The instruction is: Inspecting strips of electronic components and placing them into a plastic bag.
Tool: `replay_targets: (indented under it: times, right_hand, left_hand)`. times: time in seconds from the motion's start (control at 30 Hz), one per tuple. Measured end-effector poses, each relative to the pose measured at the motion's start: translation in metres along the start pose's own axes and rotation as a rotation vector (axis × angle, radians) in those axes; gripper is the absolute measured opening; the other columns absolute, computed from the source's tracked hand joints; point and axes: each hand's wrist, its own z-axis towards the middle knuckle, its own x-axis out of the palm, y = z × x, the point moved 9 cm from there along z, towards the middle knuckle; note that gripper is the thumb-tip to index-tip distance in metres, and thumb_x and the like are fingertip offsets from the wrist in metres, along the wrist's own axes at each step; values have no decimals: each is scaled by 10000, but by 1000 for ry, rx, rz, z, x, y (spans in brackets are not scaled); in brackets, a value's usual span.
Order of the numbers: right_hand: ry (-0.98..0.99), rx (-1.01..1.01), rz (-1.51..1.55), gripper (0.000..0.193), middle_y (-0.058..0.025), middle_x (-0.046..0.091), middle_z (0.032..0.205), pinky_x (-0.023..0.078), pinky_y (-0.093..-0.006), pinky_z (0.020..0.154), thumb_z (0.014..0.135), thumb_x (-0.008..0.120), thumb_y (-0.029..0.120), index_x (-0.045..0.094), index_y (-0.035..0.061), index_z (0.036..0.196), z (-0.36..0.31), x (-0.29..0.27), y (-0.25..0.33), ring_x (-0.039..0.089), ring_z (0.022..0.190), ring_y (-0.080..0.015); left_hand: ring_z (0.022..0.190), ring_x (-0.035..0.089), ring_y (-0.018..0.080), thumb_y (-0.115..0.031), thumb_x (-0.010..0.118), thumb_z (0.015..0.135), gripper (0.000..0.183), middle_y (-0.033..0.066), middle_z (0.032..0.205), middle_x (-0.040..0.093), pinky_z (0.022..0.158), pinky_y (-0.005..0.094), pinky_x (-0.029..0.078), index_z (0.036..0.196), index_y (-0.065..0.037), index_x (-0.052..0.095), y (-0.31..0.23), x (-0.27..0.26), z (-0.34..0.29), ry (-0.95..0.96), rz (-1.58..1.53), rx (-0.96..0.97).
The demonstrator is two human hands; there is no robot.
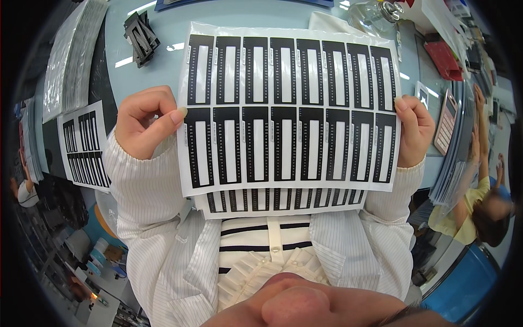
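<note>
A white sheet of black rectangular labels [283,109] is stretched between my two hands above the table. The labels sit in two rows, each a black frame with a pale window. My left hand [147,122] pinches the sheet's left edge between thumb and fingers. At the opposite edge, my right hand [413,128] grips it the same way, thumb on the front. Below its lower edge shows a second sheet of labels [283,203], close to my body and mostly hidden by the held one.
A small pile of black frame-shaped pieces [141,38] lies at the far left. Beside it are a plastic-wrapped stack [76,54] and another label sheet [84,147]. A glass bottle [373,16], red object [444,59] and calculator [447,121] are on the right. Other people work farther right.
</note>
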Motion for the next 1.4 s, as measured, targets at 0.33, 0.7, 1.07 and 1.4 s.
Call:
replay_targets:
  times: [0.33,0.7,1.07,1.4]
  right_hand:
    - [-14,-10,-38,136,25,510,609,307,-161,497,829,585,62,571,-7,712,2,-12,15,415,525,-24]
    - [-11,-4,-29,131,23,524,617,319,-158,502,829,588,69,576,-5,722,2,-11,14,431,528,-25]
    - [31,12,-27,139,15,531,669,338,-155,540,863,534,93,547,9,752,1,-7,13,436,567,-31]
    - [-17,124,52,131,-1,562,664,347,-156,503,840,556,89,575,-5,750,5,-18,1,467,540,-31]
  left_hand:
    - [535,418,102,-71,579,739,188,34,589,484,522,235,325,586,9,506,-7,5,11,13,-15,39]
    - [535,418,99,-57,580,736,185,30,584,485,519,236,325,580,5,500,-7,5,10,20,-17,25]
    - [548,427,93,-57,581,750,163,38,603,502,531,229,331,613,20,534,-6,3,10,38,-29,22]
    - [572,444,77,-80,571,801,196,21,632,517,548,226,354,636,23,549,5,8,10,59,-183,-88]
